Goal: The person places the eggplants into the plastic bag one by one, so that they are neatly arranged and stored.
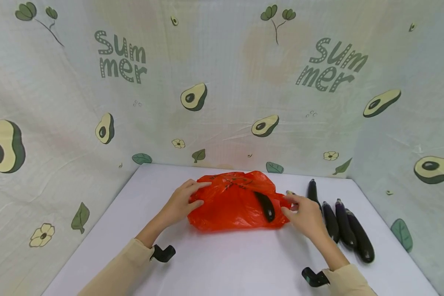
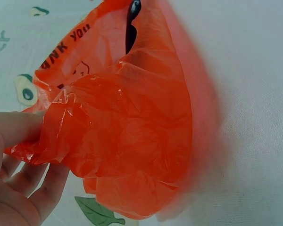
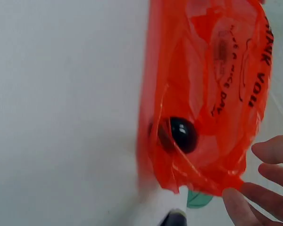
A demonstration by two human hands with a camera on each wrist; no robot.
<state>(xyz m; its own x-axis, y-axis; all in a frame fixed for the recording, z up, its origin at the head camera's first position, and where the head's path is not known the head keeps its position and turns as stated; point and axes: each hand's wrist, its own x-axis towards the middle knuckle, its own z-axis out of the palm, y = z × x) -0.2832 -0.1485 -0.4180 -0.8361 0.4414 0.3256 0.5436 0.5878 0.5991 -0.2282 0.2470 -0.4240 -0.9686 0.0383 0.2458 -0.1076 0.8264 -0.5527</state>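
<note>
A red plastic bag (image 1: 225,209) lies on its side on the white table, with black lettering on it. One dark eggplant (image 1: 265,206) shows in the bag's opening, its rounded end (image 3: 183,135) toward my right hand. At the bag's left side, my left hand (image 1: 183,201) holds the crumpled film between thumb and fingers; the left wrist view shows this fold (image 2: 61,127) close up. My right hand (image 1: 306,213) pinches the bag's right edge between thumb and fingertips. Part of the eggplant is hidden by the red film.
Several loose eggplants (image 1: 345,226) lie side by side to the right of my right hand, one of them (image 1: 312,191) farther back. A cloth backdrop (image 1: 222,61) printed with avocados and leaves rises behind the table (image 1: 214,267) and at both sides.
</note>
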